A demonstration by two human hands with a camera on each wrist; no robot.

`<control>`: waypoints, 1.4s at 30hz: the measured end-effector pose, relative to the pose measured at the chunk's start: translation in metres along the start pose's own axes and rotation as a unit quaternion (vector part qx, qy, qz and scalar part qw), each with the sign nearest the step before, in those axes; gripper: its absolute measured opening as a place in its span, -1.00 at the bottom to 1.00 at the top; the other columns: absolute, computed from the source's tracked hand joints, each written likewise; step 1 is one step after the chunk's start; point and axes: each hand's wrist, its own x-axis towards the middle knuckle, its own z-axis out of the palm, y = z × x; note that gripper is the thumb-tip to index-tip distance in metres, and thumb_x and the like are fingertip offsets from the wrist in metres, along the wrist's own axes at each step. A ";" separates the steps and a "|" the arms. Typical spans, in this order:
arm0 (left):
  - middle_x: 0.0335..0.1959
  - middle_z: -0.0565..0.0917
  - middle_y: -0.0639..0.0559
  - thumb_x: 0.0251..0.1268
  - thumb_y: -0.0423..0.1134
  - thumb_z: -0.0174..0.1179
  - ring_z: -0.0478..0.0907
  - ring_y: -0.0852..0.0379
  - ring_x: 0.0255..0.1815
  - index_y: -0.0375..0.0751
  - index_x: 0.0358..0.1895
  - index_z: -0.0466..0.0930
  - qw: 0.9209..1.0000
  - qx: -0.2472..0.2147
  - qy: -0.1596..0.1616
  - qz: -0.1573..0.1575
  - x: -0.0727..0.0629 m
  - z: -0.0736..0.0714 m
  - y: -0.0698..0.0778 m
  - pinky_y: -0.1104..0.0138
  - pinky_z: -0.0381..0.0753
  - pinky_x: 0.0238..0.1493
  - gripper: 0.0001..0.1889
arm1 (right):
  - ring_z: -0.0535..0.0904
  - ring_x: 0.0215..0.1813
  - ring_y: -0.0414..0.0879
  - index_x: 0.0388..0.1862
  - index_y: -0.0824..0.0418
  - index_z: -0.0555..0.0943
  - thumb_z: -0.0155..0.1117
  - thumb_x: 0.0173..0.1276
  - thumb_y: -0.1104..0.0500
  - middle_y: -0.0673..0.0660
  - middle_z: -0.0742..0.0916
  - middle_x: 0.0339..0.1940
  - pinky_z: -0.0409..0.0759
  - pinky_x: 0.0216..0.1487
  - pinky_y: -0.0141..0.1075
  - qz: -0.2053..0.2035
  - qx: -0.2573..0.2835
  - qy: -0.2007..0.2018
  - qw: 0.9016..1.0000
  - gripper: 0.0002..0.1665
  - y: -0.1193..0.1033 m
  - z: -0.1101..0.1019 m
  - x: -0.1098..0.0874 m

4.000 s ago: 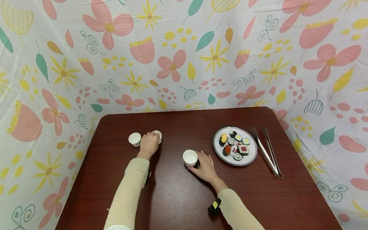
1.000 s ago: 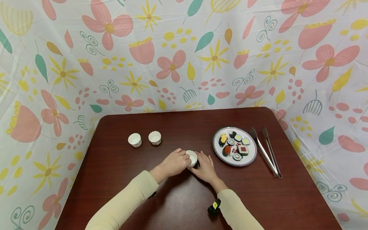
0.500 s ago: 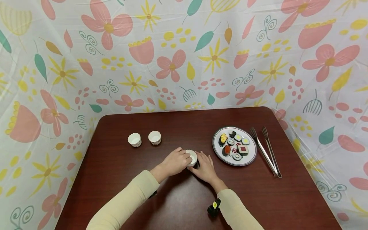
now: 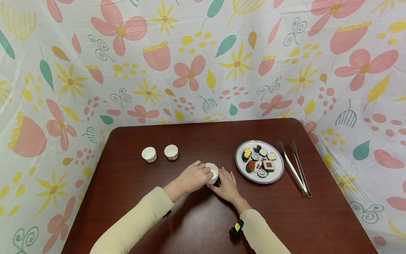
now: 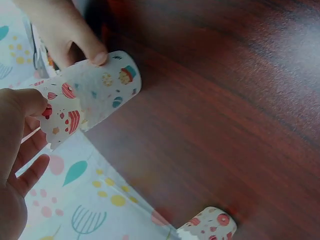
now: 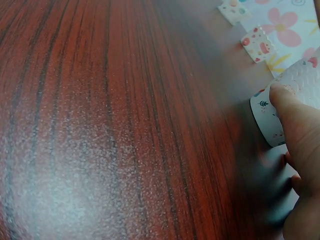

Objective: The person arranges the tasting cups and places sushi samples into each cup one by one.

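Observation:
Near the table's middle, paper baking cups are nested in a stack. My left hand (image 4: pixel 196 177) pinches the rim of the upper cup (image 4: pixel 213 171), which has a red cake print in the left wrist view. That upper cup (image 5: pixel 62 112) stands partly out of the lower cup (image 5: pixel 117 80), printed with teal and brown figures. On the far side my right hand (image 4: pixel 226 185) grips the lower cup, its thumb on the wall in the right wrist view. Two more cups, the left one (image 4: pixel 149 154) and the right one (image 4: pixel 171 152), stand upright apart at the back left.
A round white plate (image 4: pixel 248 176) bearing several sushi pieces stands to the right. Metal tongs (image 4: pixel 293 169) lie beside it, spread apart. The brown table (image 4: pixel 196 225) meets a flower-patterned cloth (image 4: pixel 190 70) at the back and sides.
My left hand has left the right-hand cup at the back left and come over to the stack. It now lifts the upper cup slightly. The right hand has stayed put.

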 end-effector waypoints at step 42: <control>-0.40 0.59 0.10 0.04 -0.25 0.30 0.51 0.10 -0.36 -0.07 -0.36 0.59 0.987 -0.004 -0.019 -0.161 0.015 0.037 -0.060 0.34 0.45 -0.35 -0.91 | 0.27 0.35 0.14 0.24 0.17 0.40 0.42 -0.02 -0.15 0.17 0.50 0.24 0.05 0.30 0.22 0.005 -0.006 0.006 1.000 -0.14 0.002 0.002 0.001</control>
